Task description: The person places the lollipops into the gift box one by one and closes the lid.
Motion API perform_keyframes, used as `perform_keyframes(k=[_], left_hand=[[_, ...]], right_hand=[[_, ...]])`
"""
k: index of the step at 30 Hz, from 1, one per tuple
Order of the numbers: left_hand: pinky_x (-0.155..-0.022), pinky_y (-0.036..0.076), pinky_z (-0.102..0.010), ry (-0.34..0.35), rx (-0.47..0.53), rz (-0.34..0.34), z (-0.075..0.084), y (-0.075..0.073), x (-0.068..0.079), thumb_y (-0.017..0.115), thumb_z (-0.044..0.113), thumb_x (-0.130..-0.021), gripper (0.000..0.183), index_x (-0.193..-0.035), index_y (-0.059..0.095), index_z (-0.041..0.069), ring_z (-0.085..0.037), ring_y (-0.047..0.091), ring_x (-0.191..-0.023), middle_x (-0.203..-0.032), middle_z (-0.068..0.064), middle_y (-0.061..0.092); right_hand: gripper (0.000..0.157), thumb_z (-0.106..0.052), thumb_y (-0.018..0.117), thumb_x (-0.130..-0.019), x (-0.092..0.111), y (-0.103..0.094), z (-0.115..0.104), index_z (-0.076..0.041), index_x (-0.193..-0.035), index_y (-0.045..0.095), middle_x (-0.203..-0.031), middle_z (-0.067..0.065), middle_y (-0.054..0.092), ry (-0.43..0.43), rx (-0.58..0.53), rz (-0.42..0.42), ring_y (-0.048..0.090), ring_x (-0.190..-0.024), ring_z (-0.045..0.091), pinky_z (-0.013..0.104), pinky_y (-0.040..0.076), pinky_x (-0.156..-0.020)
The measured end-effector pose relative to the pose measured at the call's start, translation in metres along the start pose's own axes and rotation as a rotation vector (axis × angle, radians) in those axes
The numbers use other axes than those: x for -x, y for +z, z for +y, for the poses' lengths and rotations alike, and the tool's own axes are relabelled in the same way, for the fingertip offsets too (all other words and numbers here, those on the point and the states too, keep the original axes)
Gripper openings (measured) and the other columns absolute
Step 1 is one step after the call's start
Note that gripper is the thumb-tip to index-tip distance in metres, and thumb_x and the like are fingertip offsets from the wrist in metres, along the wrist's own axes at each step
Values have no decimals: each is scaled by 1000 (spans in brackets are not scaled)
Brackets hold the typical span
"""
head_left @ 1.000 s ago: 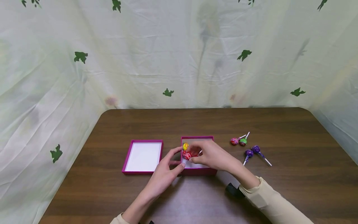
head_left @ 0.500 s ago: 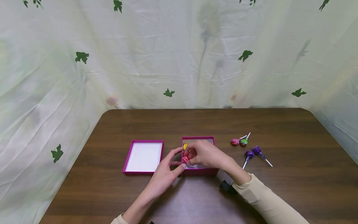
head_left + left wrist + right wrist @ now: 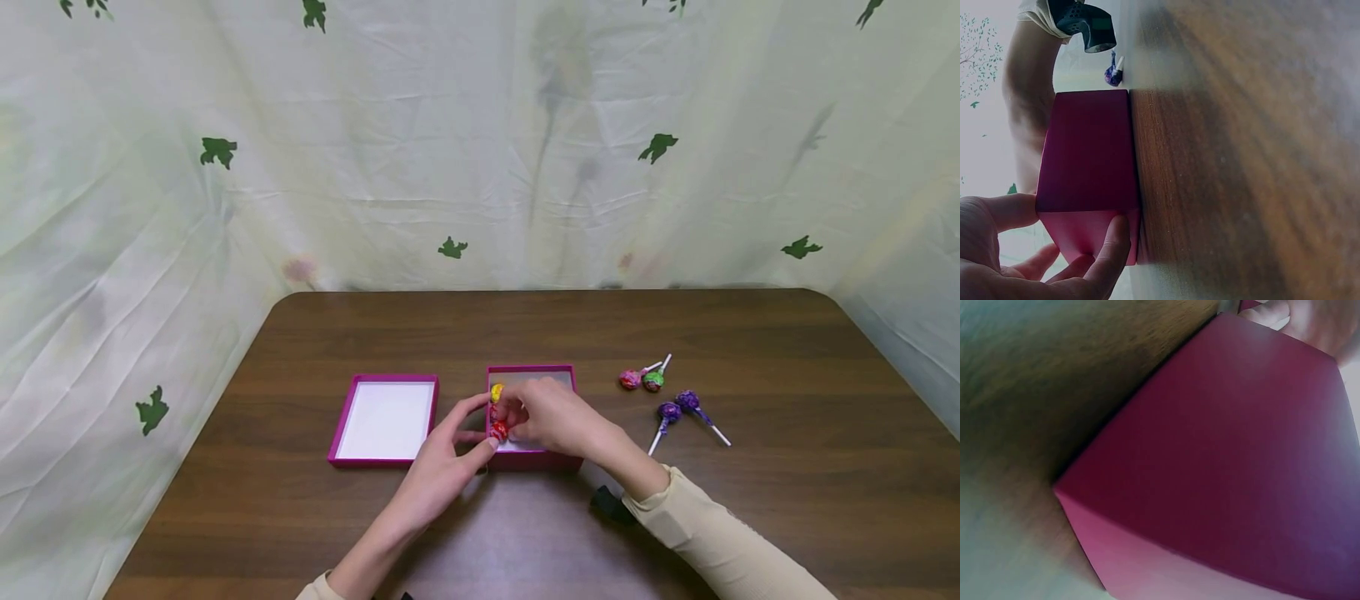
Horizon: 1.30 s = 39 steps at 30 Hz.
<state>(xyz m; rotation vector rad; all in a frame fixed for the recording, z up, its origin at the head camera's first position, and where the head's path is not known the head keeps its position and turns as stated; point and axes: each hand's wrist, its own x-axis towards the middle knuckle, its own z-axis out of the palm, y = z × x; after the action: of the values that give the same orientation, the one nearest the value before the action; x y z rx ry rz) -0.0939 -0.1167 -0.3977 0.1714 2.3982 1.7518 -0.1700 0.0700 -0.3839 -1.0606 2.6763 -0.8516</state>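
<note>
A magenta box (image 3: pixel 534 459) without its lid stands on the table. My right hand (image 3: pixel 557 417) reaches into it, fingers bent, pinching a red-wrapped lollipop (image 3: pixel 498 431) near the front left corner; the stick is hidden by the fingers. Behind that lie another red lollipop (image 3: pixel 493 412) and a yellow one (image 3: pixel 497 392), along the left wall. My left hand (image 3: pixel 441 471) rests against the box's left side, thumb at the front corner, fingers spread along the wall. In the left wrist view its fingers (image 3: pixel 1116 240) press on the box wall (image 3: pixel 1088 156).
The lid (image 3: pixel 384 421), white inside, lies at the left of the box. On the right are a pink lollipop (image 3: pixel 630 379), a green one (image 3: pixel 654 380) and two purple lollipops (image 3: pixel 669 412). A patterned curtain (image 3: pixel 375 167) hangs behind the table (image 3: pixel 787 358).
My right hand has shifted slightly left and toward the front in the box, bringing the red lollipop to the front left corner. The left hand stays in place.
</note>
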Motion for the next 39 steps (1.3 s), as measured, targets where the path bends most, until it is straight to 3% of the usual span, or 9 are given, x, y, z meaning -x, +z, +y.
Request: perform_keyframes(k=[10,26,32,39], left_hand=[[-76,55,-39,-23,3,-7,1,-1,0,66,23,-94,53,-144,48,24,-27,59,-112,-138,-6,53],[-75,54,-35,-11,8,-2,0,0,0,67,21,-94,53,-144,48,23,-26,60,-111,-136,-6,55],[-75,54,-35,-3,0,0,0,-1,0,67,20,-94,53,-143,49,24,-25,61,-110,-133,-5,57],[-75,54,-36,2,1,-2,1,-1,1,66,18,-93,53,-143,49,23,-25,61,-110,-136,-6,56]], right_hand=[[18,-8,81,-78,1,-1,0,-20,-84,69,-73,-14,60,36,21,-8,55,-68,6,29,46,-65],[15,-7,77,-80,2,-4,-2,-19,-89,74,-80,-13,68,-1,1,6,61,-76,6,29,49,-70],[12,-15,79,-82,7,-7,-6,-22,-91,74,-81,-19,66,-11,-7,52,61,-80,4,29,49,-72],[9,-16,76,-87,19,-14,-10,-20,-93,72,-83,-19,64,-43,-118,124,60,-82,0,34,52,-77]])
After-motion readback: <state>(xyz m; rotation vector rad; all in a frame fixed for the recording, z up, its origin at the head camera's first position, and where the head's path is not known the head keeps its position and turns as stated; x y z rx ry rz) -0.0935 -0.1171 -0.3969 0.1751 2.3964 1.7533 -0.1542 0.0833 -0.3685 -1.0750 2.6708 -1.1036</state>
